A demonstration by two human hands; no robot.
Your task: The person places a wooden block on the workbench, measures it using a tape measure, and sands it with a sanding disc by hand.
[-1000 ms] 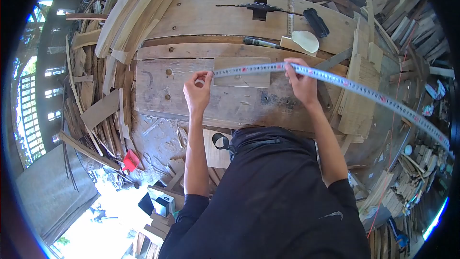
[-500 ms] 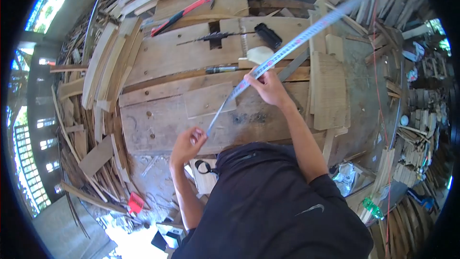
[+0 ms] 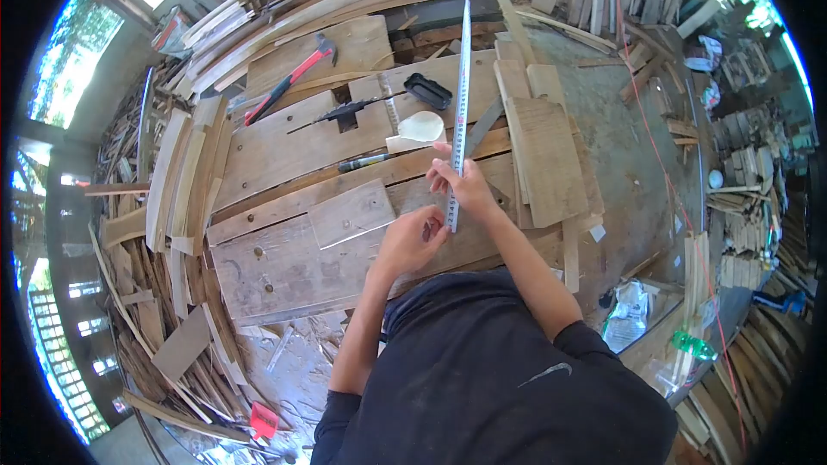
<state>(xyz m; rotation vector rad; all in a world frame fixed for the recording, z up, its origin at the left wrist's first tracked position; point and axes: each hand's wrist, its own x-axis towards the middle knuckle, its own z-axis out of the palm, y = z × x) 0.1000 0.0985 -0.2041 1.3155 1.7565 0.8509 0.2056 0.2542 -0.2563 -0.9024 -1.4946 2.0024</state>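
A long, pale tape measure blade stretches away from me over the workbench and kinks sideways at its far end. My right hand is closed around the blade near its close end, fingers curled over it. At the close end of the tape, my left hand has thumb and fingers pinched together. A small flat board lies on the workbench just left of my left hand. Past my right hand are a white rounded piece, a dark marker-like tube and a black case.
A red-and-black hammer lies on the bench's far left. Curved wooden pieces stack along the left side, and long strips along the back. Boards overlap at the right. A red cord runs down the right side.
The tape has swung from a slant toward the upper right to nearly straight ahead, its far part now bent leftward. My left hand has moved right and up, closer to my right hand.
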